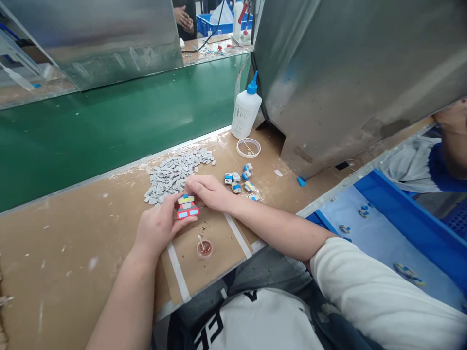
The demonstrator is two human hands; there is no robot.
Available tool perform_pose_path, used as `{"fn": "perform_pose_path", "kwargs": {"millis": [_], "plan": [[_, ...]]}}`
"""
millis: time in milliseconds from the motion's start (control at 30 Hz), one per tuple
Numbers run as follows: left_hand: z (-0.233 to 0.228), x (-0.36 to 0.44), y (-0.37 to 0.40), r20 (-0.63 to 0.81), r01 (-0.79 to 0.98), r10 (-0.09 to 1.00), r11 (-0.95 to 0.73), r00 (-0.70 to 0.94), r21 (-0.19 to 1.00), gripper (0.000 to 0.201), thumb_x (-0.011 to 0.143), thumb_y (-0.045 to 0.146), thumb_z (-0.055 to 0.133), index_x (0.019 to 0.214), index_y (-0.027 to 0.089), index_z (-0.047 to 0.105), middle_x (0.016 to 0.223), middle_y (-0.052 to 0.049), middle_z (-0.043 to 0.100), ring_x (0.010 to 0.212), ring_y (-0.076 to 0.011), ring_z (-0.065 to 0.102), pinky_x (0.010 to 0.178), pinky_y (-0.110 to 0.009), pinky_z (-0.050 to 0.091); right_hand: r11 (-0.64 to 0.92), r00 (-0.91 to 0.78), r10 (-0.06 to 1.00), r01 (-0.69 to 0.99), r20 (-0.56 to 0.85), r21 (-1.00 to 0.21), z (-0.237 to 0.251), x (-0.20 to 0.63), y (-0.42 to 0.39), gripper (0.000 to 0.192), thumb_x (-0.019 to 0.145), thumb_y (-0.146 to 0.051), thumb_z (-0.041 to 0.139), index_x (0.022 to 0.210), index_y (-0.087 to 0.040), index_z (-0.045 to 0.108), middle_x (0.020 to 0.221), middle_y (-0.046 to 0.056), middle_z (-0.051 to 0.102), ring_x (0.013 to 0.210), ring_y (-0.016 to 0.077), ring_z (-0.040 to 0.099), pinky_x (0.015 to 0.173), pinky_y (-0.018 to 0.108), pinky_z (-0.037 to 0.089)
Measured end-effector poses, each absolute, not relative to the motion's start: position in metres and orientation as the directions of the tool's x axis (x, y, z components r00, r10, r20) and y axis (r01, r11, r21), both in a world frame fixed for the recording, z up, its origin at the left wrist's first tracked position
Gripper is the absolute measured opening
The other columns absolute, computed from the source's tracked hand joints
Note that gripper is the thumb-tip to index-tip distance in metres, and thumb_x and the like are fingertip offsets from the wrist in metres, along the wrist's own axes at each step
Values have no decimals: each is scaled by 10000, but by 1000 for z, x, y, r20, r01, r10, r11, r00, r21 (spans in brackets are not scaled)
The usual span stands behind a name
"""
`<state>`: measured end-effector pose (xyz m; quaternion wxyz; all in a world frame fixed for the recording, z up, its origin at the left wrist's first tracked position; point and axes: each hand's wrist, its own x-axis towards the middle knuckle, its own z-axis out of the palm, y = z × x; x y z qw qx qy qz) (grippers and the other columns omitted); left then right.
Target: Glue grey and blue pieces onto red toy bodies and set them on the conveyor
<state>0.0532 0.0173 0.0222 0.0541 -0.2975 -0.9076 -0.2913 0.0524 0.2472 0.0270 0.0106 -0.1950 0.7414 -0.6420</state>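
Note:
My left hand [157, 227] holds a small red fixture [188, 210] with blue windows, resting on the brown bench; a yellow and blue part [186, 199] sits on top of it. My right hand [208, 190] rests fingers-down just behind the fixture, at the edge of a heap of small grey pieces [175, 172]. Whether its fingertips pinch a piece is hidden. A small cap of brown glue with a stick [204, 248] stands in front of my hands.
Several blue and white assembled parts [241, 181] lie right of my hands. A white glue bottle with blue nozzle [246, 112] and a tape ring [248, 148] stand behind. A green conveyor belt [109, 121] runs beyond; a blue bin [394, 233] sits right. Another person's hands [183, 18] work far back.

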Motion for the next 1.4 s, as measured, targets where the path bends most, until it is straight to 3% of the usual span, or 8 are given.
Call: {"fn": "perform_pose_path", "kwargs": {"millis": [67,167,367,567,700,800,1100,1400], "plan": [[25,54,12,338,557,442,662,-831,501,696,882,868,672,1210,255,701,925,-63,815,748,-267,749,670,-312,484,108,-853,-415,-391,316,-914,30,52,254,583,1059,-756,440,956,-203,592,888,14,660,788,144,565,759,288,467],[29,55,5,401,568,409,672,-819,475,707,897,896,615,1161,246,702,908,-64,807,740,-256,741,671,-312,479,221,-727,-531,-615,435,-757,30,51,262,579,1002,-737,613,1172,-184,615,1040,58,713,862,161,623,785,292,479],[28,59,1,507,662,449,637,-736,395,675,948,878,545,1126,246,703,810,-45,752,651,-228,681,638,-321,439,369,-562,-613,-825,555,-428,28,48,265,607,1041,-756,526,1206,-185,652,1052,88,737,957,209,692,772,316,461],[36,62,3,431,646,484,623,-762,442,739,845,948,611,1067,253,728,800,-53,711,656,-230,639,631,-329,417,427,-522,-689,-853,503,-301,32,52,261,498,1068,-674,475,1090,-216,668,1025,86,732,923,217,656,733,344,421],[43,62,8,596,817,580,517,-554,256,757,942,942,440,945,236,711,739,-45,683,592,-187,585,582,-314,380,437,-477,-738,-877,478,-200,36,57,259,469,1055,-669,488,979,-232,638,917,54,685,866,211,608,706,345,363],[49,63,14,691,893,612,437,-385,111,687,1029,844,431,899,212,668,638,-6,601,522,-153,517,541,-308,333,411,-403,-744,-905,533,-111,37,60,260,460,1083,-628,453,984,-212,621,881,34,659,827,199,576,699,342,329],[63,69,24,692,924,639,368,-335,107,497,1096,677,502,988,210,635,596,48,473,504,-143,433,538,-291,319,378,-336,-789,-925,515,-25,41,62,263,473,1119,-600,395,932,-211,589,837,17,579,769,180,511,704,342,308],[68,72,20,717,950,659,312,-228,15,423,1097,590,574,1023,181,656,661,-6,590,548,-136,471,550,-261,362,357,-248,-793,-929,556,95,48,69,264,457,1131,-586,415,909,-217,569,831,-3,548,726,159,463,722,340,317]]}}
